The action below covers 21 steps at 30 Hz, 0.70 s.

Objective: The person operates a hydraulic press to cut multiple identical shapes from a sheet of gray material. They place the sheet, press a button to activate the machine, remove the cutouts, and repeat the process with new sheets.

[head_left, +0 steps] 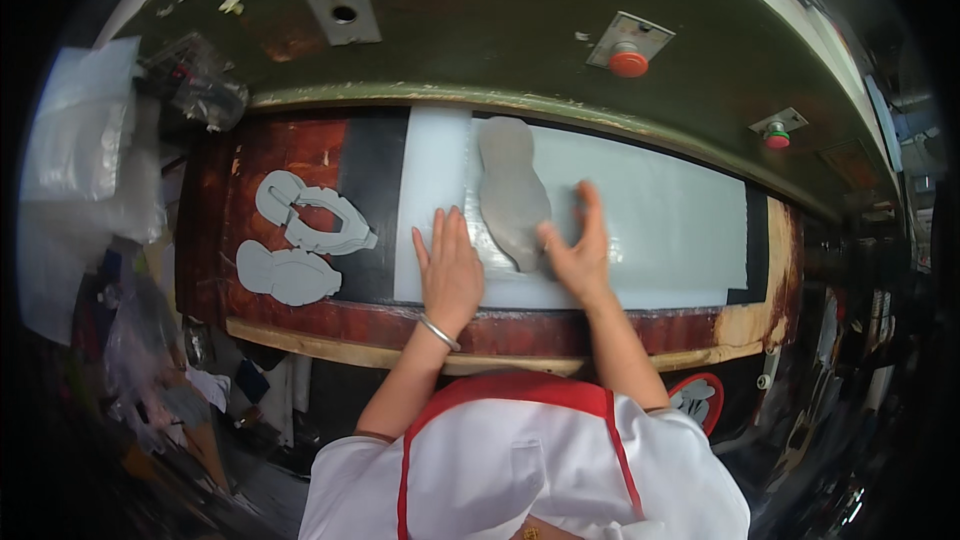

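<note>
Our left hand (452, 274) is lying flat on white sheeting (432, 175). Our right hand (585, 252) is gaping beside the grey piece (511, 185).

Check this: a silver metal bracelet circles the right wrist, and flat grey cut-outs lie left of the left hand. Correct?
Wrong side: the head view shows the silver bracelet at the wrist of the left hand. The grey cut-outs lie left of that hand.
</note>
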Tool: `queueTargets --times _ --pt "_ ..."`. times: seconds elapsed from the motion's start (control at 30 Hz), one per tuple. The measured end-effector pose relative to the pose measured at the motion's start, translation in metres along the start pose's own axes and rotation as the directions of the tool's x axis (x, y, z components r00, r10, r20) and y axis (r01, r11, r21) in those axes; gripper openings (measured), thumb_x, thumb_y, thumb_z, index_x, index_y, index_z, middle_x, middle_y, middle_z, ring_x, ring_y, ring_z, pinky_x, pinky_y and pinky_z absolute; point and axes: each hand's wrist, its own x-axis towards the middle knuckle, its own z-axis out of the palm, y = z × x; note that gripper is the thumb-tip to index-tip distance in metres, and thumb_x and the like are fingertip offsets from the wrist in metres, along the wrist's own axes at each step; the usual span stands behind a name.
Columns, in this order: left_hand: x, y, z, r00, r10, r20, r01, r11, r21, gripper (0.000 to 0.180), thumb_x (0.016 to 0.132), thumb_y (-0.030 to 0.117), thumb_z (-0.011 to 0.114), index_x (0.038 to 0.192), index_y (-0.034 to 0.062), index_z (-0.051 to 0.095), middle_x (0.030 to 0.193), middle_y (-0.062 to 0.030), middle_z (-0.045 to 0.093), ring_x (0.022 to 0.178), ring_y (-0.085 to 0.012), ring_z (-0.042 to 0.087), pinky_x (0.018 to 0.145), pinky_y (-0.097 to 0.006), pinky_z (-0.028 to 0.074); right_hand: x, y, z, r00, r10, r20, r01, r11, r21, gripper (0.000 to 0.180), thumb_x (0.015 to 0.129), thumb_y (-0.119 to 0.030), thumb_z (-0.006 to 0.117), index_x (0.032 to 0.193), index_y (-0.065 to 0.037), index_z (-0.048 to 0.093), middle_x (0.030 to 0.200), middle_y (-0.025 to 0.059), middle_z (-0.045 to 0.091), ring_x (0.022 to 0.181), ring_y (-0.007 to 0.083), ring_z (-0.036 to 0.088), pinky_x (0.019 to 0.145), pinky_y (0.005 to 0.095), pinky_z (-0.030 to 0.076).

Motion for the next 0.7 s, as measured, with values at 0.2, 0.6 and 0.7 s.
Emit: queueTargets --times 0.2,0.6,0.7 --pt "0.019 -0.012 -0.031 0.987 0.054 -0.151 -0.056 0.998 -0.013 0.035 0.081 0.006 0.058 0.116 0.0011 0.057 0.111 -0.0181 0.054 0.107 -0.0336 0.051 0.092 -0.046 0.038 0.131 0.045 -0.154 0.712 -0.032 -0.701 -0.132 0.975 -0.178 0.070 0.097 -0.031 0.047 0.145 0.004 0.011 0.143 0.0274 0.030 0.132 0.0367 0.031 0.108 0.0447 0.026" --pt "0.082 -0.024 -0.002 0.970 0.085 -0.226 -0.099 0.994 -0.049 0.011 0.083 0.014 0.062 0.077 0.0046 0.064 0.065 -0.0101 0.058 0.061 -0.0283 0.055 0.059 -0.038 0.039 0.169 0.070 -0.173 0.705 -0.189 -0.684 -0.106 0.925 -0.365 0.089 0.093 -0.045 0.047 0.143 0.011 -0.001 0.148 0.0331 0.005 0.138 0.0438 0.009 0.114 0.0483 0.008" --pt "0.079 -0.026 -0.005 0.967 0.101 -0.236 -0.119 0.991 -0.067 0.018 0.083 0.014 0.062 0.067 0.0053 0.060 0.061 -0.0109 0.057 0.057 -0.0296 0.055 0.055 -0.038 0.038 0.129 0.044 -0.158 0.795 -0.135 -0.591 -0.050 0.957 -0.286 0.081 0.093 -0.031 0.049 0.143 0.011 0.000 0.149 0.0306 0.008 0.139 0.0421 0.013 0.113 0.0475 0.010"
